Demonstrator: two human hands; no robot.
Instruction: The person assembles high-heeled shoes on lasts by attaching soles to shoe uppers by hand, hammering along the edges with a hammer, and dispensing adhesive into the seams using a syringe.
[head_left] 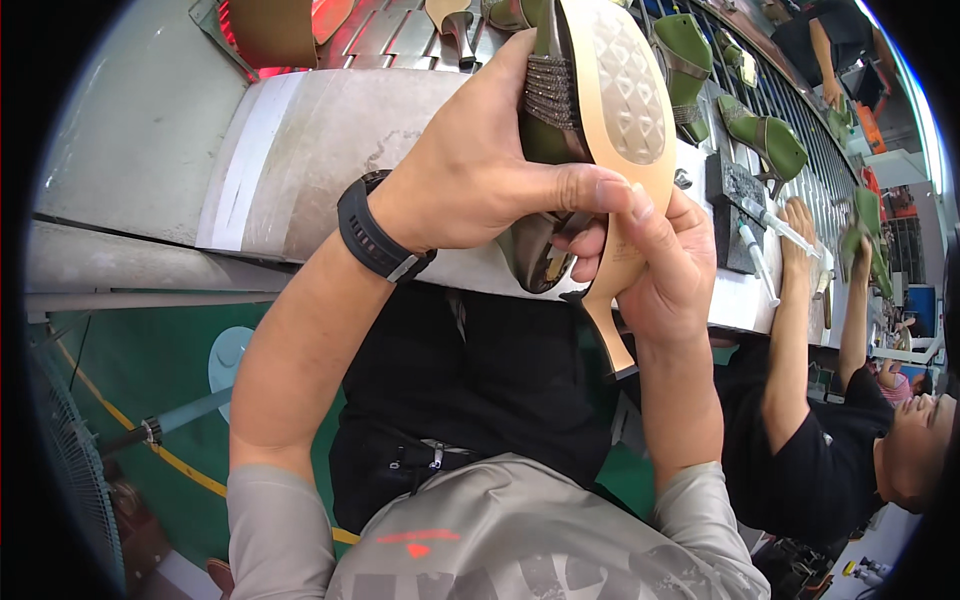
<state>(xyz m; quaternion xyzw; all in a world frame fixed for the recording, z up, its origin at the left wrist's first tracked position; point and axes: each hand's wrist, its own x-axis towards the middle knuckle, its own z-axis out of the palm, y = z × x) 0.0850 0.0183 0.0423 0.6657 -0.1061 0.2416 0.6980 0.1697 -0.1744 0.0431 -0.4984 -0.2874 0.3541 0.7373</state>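
Observation:
Both my hands grip a high-heeled sandal (622,100), held above the worktop edge with its tan sole toward me. A clear diamond-patterned patch covers the forefoot, and the slim heel points down. My left hand (480,165) wraps the upper beside a glittery strap, its thumb pressed on the sole. My right hand (668,262) closes round the sole near the arch, with its thumb meeting the left one. A dark wristband (372,232) is on my left wrist. Green lining shows inside the sandal; much of the upper is hidden by my fingers.
Green sandals (768,140) stand along the slatted conveyor (385,35) ahead. A dark block (730,215) and syringes (758,262) lie to the right. A co-worker (800,430) reaches in there. At lower left are a fan (70,450) and a round pale-blue piece (230,350).

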